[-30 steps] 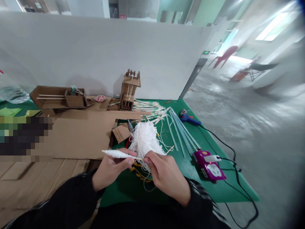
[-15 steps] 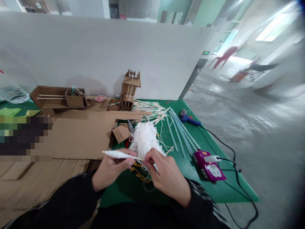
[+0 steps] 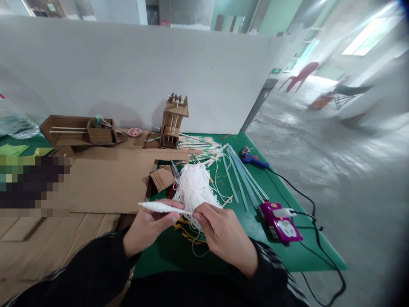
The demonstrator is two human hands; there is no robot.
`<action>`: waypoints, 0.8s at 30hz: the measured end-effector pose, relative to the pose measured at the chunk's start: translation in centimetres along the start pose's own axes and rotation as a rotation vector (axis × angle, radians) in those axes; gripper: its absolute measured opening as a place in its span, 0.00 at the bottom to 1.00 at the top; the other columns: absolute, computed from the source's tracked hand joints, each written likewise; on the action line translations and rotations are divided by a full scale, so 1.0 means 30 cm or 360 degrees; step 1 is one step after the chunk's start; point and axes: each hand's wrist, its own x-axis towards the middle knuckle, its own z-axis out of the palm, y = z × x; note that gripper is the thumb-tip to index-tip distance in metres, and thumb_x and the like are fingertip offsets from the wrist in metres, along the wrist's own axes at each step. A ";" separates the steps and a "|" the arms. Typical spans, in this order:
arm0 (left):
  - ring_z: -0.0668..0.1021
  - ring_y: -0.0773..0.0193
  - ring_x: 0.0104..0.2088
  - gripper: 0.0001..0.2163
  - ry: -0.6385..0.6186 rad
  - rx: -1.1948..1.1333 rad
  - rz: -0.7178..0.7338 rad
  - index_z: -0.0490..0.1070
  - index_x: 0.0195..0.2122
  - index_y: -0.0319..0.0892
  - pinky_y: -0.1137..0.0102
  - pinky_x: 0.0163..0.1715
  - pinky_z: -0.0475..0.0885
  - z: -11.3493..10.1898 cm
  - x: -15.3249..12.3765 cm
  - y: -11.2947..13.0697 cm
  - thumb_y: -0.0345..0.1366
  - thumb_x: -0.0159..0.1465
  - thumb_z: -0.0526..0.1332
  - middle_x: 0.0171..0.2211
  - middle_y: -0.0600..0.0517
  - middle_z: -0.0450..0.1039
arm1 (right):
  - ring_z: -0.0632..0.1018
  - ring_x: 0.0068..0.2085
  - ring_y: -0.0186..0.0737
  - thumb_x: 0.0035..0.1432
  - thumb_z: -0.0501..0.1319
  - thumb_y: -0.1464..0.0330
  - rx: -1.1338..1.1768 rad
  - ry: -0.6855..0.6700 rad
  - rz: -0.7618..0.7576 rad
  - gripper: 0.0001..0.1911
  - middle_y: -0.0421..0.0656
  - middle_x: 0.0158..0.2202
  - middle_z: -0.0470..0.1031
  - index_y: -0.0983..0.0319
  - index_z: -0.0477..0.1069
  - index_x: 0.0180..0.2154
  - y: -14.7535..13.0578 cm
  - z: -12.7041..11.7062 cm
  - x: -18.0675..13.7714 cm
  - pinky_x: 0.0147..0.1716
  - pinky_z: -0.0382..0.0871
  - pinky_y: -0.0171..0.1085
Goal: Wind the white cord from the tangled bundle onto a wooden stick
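Black sleeves (image 3: 79,273), grey-striped right cuff (image 3: 274,262)

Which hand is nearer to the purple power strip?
Right. The right hand lies just left of the power strip; the left hand is farther left, holding the thread-wound stick.

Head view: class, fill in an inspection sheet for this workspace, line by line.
Surface: green table, cardboard sheets over its left part.
Job's things: stick wound with white thread; loose tangle behind the hands.
Clutter: cardboard tower, cardboard boat, wooden sticks, glue sticks, glue gun.
Hands: left hand grips the stick; right hand pinches thread at its tip.
Cables: black cable from glue gun to purple power strip; more drops off the table's edge.
Surroundings: grey partition, concrete floor, red chair.
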 end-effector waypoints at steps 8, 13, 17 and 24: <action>0.75 0.66 0.25 0.10 0.0008 0.0012 -0.0024 0.80 0.36 0.38 0.73 0.28 0.72 -0.001 0.002 0.003 0.39 0.56 0.69 0.24 0.51 0.77 | 0.72 0.24 0.35 0.67 0.50 0.70 -0.0046 0.0030 -0.0030 0.09 0.39 0.26 0.73 0.60 0.66 0.34 0.001 -0.003 -0.009 0.25 0.55 0.34; 0.75 0.67 0.26 0.10 0.0000 0.0000 -0.0022 0.79 0.36 0.39 0.75 0.29 0.72 0.000 0.003 0.003 0.38 0.56 0.69 0.26 0.52 0.77 | 0.74 0.26 0.35 0.64 0.56 0.66 0.0015 0.0031 0.0073 0.04 0.38 0.29 0.75 0.60 0.64 0.37 0.003 0.001 -0.010 0.26 0.57 0.34; 0.76 0.66 0.29 0.10 0.0016 0.0042 0.0001 0.78 0.38 0.39 0.74 0.31 0.73 -0.003 0.004 0.002 0.37 0.56 0.69 0.30 0.50 0.79 | 0.72 0.25 0.36 0.66 0.51 0.70 -0.0056 0.0047 -0.0025 0.07 0.38 0.26 0.73 0.60 0.64 0.34 0.011 0.003 -0.014 0.26 0.54 0.35; 0.75 0.66 0.29 0.10 0.0041 0.0068 -0.0024 0.76 0.37 0.39 0.74 0.29 0.71 -0.004 0.004 -0.003 0.38 0.57 0.68 0.29 0.51 0.77 | 0.72 0.26 0.35 0.65 0.54 0.67 0.0005 0.0010 0.0075 0.03 0.38 0.28 0.73 0.60 0.64 0.37 0.010 0.003 -0.011 0.27 0.54 0.34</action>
